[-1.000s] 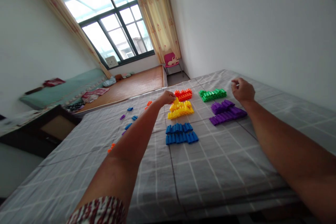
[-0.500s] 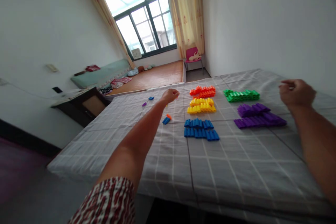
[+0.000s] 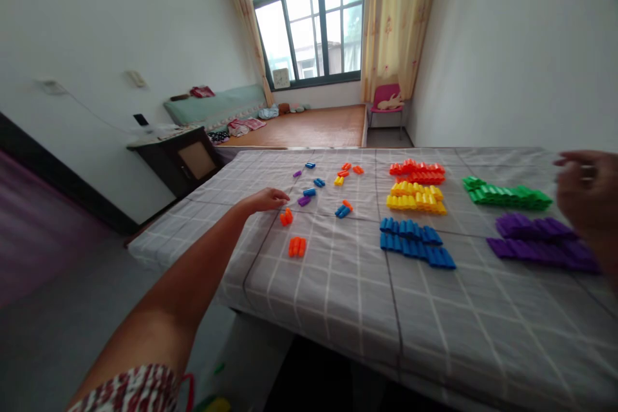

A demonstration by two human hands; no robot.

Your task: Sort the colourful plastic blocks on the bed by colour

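My left hand (image 3: 268, 199) reaches low over the checked cloth, fingers stretched out and nothing visible in them. Close to its fingertips lie a pair of orange plastic pieces (image 3: 286, 217) and a purple piece (image 3: 304, 201). A blue piece (image 3: 309, 192) is just beyond. Nearer the front edge is another orange cluster (image 3: 297, 246). At the right, my right hand (image 3: 586, 187) is raised, slightly blurred, its fingers loosely curled with a gap and no object visible. Beside it are the green stack (image 3: 506, 194) and the purple stack (image 3: 541, 244), which the hand and forearm partly cover.
Stacked rows of orange (image 3: 418, 172), yellow (image 3: 416, 198) and blue pieces (image 3: 415, 243) stand mid-right on the bed cloth (image 3: 338, 290). Scattered between are a yellow piece (image 3: 339, 181) and a blue-orange group (image 3: 343, 209). A dark cabinet (image 3: 176, 158) stands left.
My left hand has moved left and nearer, uncovering scattered pieces. The view has turned left and levelled, so the stacks sit farther right; the right hand stays raised.
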